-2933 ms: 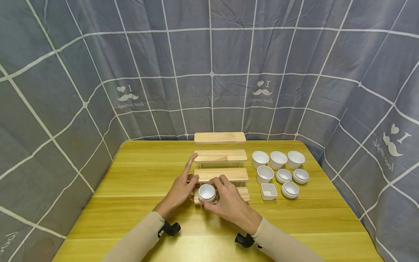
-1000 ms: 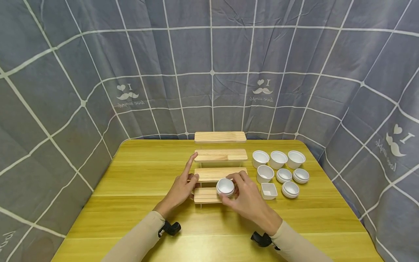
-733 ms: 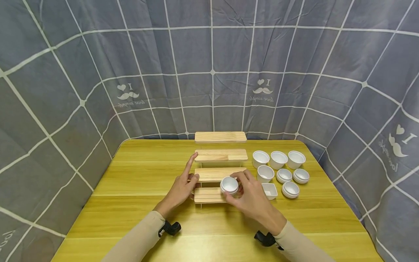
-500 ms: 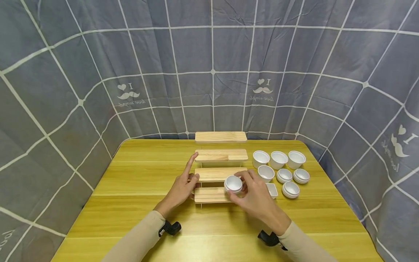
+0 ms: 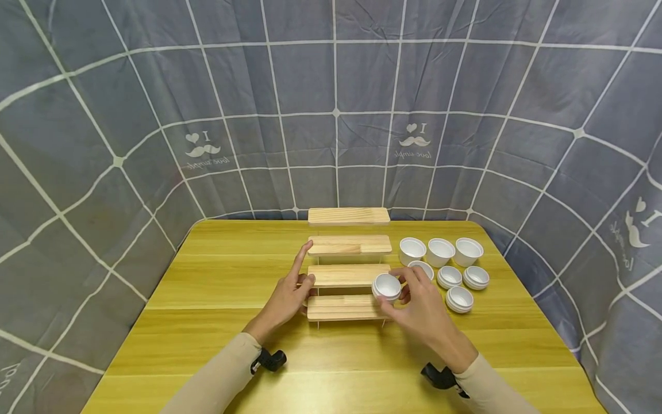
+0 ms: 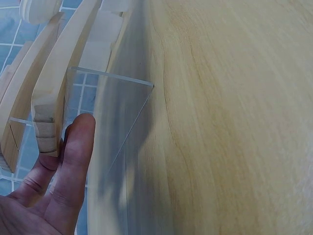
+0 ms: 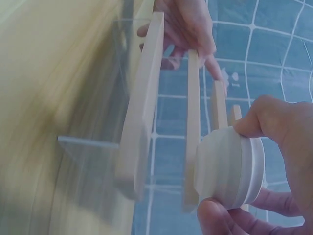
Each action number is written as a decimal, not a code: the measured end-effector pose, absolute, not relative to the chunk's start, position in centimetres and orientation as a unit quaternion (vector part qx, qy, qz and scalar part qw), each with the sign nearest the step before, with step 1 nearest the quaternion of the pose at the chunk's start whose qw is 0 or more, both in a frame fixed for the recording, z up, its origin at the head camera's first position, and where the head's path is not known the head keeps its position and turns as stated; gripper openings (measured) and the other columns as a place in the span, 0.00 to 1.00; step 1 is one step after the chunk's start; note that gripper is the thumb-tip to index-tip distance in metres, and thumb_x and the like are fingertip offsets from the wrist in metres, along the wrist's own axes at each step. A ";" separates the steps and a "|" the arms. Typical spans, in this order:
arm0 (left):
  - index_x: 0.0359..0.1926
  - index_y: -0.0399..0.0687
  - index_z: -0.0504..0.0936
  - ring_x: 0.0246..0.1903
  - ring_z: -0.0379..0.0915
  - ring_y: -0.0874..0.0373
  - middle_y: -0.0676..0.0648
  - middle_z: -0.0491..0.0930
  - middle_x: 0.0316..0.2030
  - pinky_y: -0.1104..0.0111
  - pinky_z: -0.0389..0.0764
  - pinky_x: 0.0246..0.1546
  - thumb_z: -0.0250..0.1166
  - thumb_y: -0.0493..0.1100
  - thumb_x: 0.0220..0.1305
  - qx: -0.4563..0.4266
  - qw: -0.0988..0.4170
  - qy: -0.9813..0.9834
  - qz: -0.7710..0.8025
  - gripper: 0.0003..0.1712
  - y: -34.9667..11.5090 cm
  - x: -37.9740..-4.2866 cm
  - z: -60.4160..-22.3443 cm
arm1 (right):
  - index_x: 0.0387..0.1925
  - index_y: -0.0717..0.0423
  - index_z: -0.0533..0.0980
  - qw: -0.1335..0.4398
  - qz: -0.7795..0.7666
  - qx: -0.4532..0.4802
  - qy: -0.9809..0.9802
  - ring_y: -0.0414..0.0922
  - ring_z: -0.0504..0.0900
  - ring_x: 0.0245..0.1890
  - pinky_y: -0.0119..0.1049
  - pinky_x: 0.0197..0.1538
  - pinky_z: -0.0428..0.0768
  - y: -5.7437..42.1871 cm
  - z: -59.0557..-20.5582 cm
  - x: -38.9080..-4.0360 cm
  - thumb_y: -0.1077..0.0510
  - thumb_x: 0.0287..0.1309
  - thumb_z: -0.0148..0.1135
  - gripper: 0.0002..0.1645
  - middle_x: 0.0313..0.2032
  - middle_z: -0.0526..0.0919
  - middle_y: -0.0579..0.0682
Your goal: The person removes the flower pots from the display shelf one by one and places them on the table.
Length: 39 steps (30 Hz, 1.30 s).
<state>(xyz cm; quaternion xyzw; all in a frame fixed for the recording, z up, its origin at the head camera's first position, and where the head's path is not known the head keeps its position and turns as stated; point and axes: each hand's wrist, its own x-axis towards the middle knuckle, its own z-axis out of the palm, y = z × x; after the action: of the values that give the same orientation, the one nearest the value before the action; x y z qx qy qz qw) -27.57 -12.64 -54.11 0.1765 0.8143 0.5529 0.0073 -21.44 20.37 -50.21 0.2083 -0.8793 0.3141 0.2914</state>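
Observation:
A white round ramekin (image 5: 387, 286) is pinched between the thumb and fingers of my right hand (image 5: 426, 310). It overlaps the right end of the wooden tiered shelf (image 5: 346, 276) in the head view. In the right wrist view the ramekin (image 7: 227, 166) hangs tilted beside the boards, off the lowest one. My left hand (image 5: 284, 294) holds the shelf's left side, index finger stretched up to a higher board and the thumb on a lower one. Close up in the left wrist view, fingers (image 6: 73, 166) wrap the end of a board (image 6: 54, 98) that has a clear acrylic support (image 6: 112, 78).
Several larger white cups (image 5: 441, 253) stand on the yellow wood table (image 5: 233, 253) right of the shelf. Three small round ramekins (image 5: 459, 299) sit just before them. A grey grid curtain (image 5: 310, 86) encloses the back and sides.
My right hand has carried the ramekin rightward from the left of the lowest board to beyond its right end. It now covers the square white dish. The left hand has stayed put.

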 end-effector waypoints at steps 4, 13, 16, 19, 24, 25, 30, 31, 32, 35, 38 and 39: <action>0.95 0.89 0.44 0.34 0.84 0.48 0.35 0.86 0.35 0.50 0.96 0.27 0.55 0.49 0.95 0.175 0.010 0.816 0.550 0.45 -12.6 -27.5 -54.1 | 0.55 0.62 0.86 0.305 0.310 0.199 -0.878 0.38 0.81 0.29 0.27 0.32 0.84 21.3 -50.2 -21.4 0.62 0.50 0.92 0.32 0.43 0.84 0.56; 0.95 0.91 0.43 0.32 0.84 0.53 0.45 0.84 0.32 0.57 0.93 0.22 0.52 0.54 0.94 0.219 -0.006 0.800 0.558 0.43 -13.0 -27.8 -54.8 | 0.55 0.63 0.86 0.329 0.297 0.173 -0.880 0.42 0.83 0.28 0.31 0.31 0.87 23.7 -49.9 -21.3 0.62 0.50 0.91 0.31 0.41 0.85 0.57; 0.94 0.92 0.42 0.31 0.83 0.53 0.45 0.84 0.32 0.57 0.94 0.22 0.52 0.55 0.95 0.215 -0.003 0.802 0.557 0.43 -13.0 -27.9 -54.8 | 0.55 0.64 0.86 0.331 0.295 0.163 -0.881 0.42 0.83 0.29 0.31 0.31 0.86 24.6 -49.8 -21.3 0.62 0.51 0.91 0.31 0.41 0.85 0.58; 0.93 0.96 0.43 0.33 0.84 0.51 0.41 0.85 0.34 0.55 0.95 0.25 0.54 0.54 0.95 0.186 0.009 0.812 0.554 0.43 -12.9 -27.7 -54.6 | 0.54 0.65 0.85 0.336 0.294 0.154 -0.882 0.43 0.83 0.28 0.28 0.31 0.85 25.6 -49.8 -21.4 0.62 0.50 0.91 0.31 0.40 0.84 0.58; 0.95 0.90 0.45 0.35 0.84 0.49 0.36 0.87 0.36 0.51 0.96 0.26 0.55 0.52 0.95 0.174 0.007 0.816 0.552 0.43 -12.6 -27.4 -54.2 | 0.53 0.65 0.86 0.350 0.283 0.139 -0.882 0.44 0.84 0.28 0.19 0.32 0.81 27.3 -49.9 -21.3 0.61 0.49 0.91 0.31 0.40 0.85 0.60; 0.95 0.88 0.44 0.35 0.84 0.48 0.36 0.87 0.36 0.50 0.96 0.26 0.55 0.52 0.95 0.174 0.006 0.815 0.553 0.43 -12.6 -27.3 -54.2 | 0.54 0.65 0.86 0.351 0.281 0.134 -0.883 0.45 0.84 0.27 0.18 0.32 0.80 27.6 -49.9 -21.3 0.61 0.49 0.91 0.31 0.40 0.85 0.60; 0.95 0.89 0.44 0.34 0.83 0.50 0.38 0.86 0.35 0.51 0.96 0.26 0.55 0.51 0.95 0.176 0.007 0.811 0.557 0.44 -12.6 -27.3 -54.3 | 0.54 0.65 0.87 0.349 0.284 0.105 -0.887 0.43 0.83 0.29 0.15 0.34 0.77 29.3 -50.0 -21.2 0.59 0.49 0.91 0.31 0.41 0.85 0.61; 0.94 0.90 0.44 0.34 0.83 0.50 0.38 0.86 0.34 0.52 0.95 0.25 0.55 0.51 0.95 0.176 0.007 0.812 0.557 0.44 -12.6 -27.4 -54.3 | 0.54 0.65 0.87 0.348 0.285 0.099 -0.887 0.42 0.83 0.29 0.14 0.34 0.76 29.6 -50.0 -21.2 0.58 0.49 0.91 0.32 0.41 0.86 0.61; 0.94 0.92 0.44 0.33 0.83 0.50 0.39 0.85 0.34 0.54 0.95 0.25 0.55 0.51 0.95 0.176 0.006 0.812 0.556 0.44 -12.6 -27.4 -54.3 | 0.54 0.65 0.87 0.347 0.287 0.092 -0.888 0.42 0.83 0.29 0.14 0.34 0.76 30.0 -50.1 -21.2 0.58 0.49 0.91 0.32 0.41 0.86 0.61; 0.93 0.96 0.44 0.32 0.84 0.51 0.41 0.85 0.33 0.56 0.95 0.25 0.55 0.52 0.95 0.175 0.004 0.815 0.552 0.44 -12.6 -27.5 -54.3 | 0.55 0.65 0.87 0.346 0.287 0.074 -0.890 0.40 0.83 0.29 0.11 0.35 0.73 31.1 -50.4 -21.3 0.58 0.48 0.92 0.33 0.42 0.86 0.63; 0.92 0.98 0.44 0.32 0.85 0.51 0.41 0.85 0.33 0.57 0.95 0.25 0.55 0.51 0.95 0.173 0.003 0.818 0.549 0.44 -12.5 -27.6 -54.4 | 0.55 0.65 0.87 0.345 0.284 0.057 -0.893 0.39 0.83 0.29 0.11 0.35 0.72 32.3 -50.6 -21.3 0.57 0.48 0.92 0.34 0.42 0.87 0.64; 0.92 0.98 0.44 0.33 0.85 0.51 0.42 0.85 0.33 0.57 0.95 0.25 0.55 0.51 0.95 0.172 0.003 0.818 0.549 0.44 -12.5 -27.6 -54.4 | 0.55 0.65 0.88 0.345 0.281 0.052 -0.894 0.39 0.83 0.29 0.11 0.35 0.71 32.6 -50.7 -21.3 0.56 0.48 0.92 0.34 0.42 0.87 0.64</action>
<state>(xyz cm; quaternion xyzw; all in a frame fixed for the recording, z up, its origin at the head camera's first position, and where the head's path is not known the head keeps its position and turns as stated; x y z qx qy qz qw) -27.56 -12.51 -54.41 0.1720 0.8180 0.5489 0.0031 -21.26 32.63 -50.69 0.0522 -0.8939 0.2812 0.3452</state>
